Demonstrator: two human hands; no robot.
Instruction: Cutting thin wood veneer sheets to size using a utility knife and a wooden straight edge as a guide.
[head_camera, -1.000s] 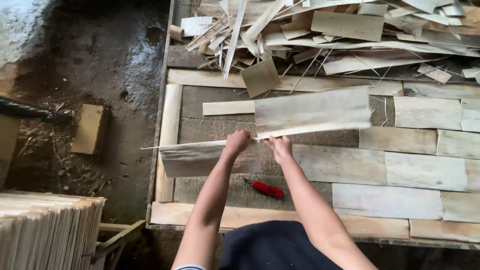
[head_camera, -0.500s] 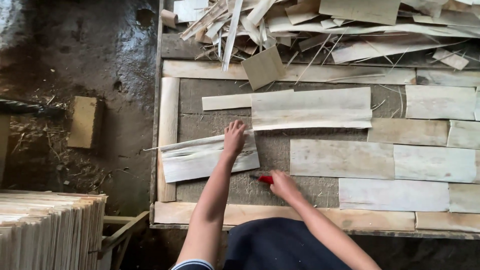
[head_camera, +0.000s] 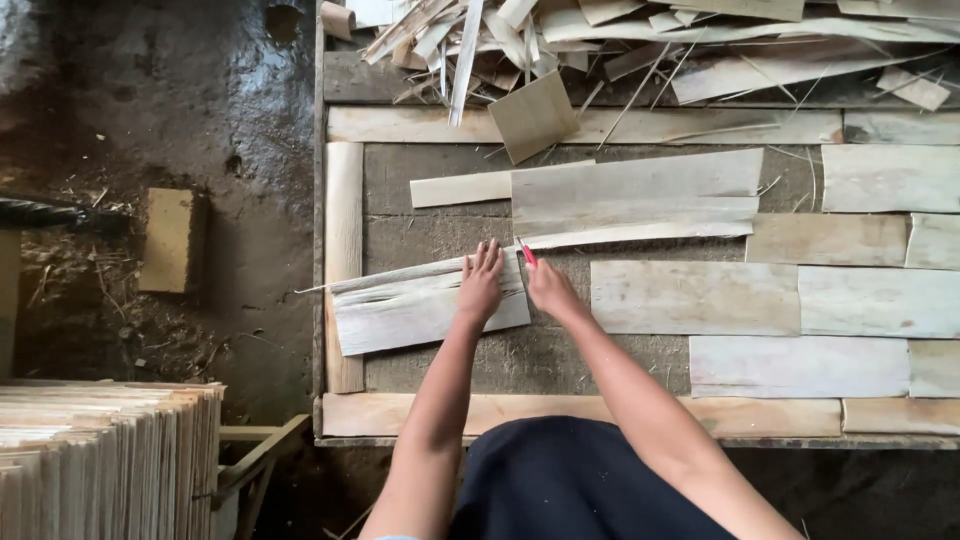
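Stacked sheets (head_camera: 105, 455): a pile of thin pale veneer stands on edge at the near left, off the worktop and well apart from both hands.
Block (head_camera: 168, 240): a small wooden block lies on the dark wet ground to the left of the worktop.
Worktop (head_camera: 560, 415): a framed wooden bed with pale veneer pieces laid across it in rows.
Cracked veneer strip (head_camera: 420, 305): lies at the left end of the worktop, its long axis running left to right and tilted slightly, the right end a little farther away; it has splits along the grain.
Left hand (head_camera: 480, 285): flat on the right end of the cracked veneer strip, fingers spread and pressing down, pointing away from the person.
Red knife (head_camera: 528, 254): a slim red-handled tool, just at the strip's right edge.
Right hand (head_camera: 548, 290): just right of the left hand, fingers closed around the red knife, its tip pointing to the far side.
Key relation: the strip stretches leftward from both hands; its right end lies between them, under the left hand and beside the knife.
Long veneer sheet (head_camera: 635, 195): just beyond the hands, long axis left to right.
Scrap heap (head_camera: 640, 40): loose offcuts piled along the far edge.
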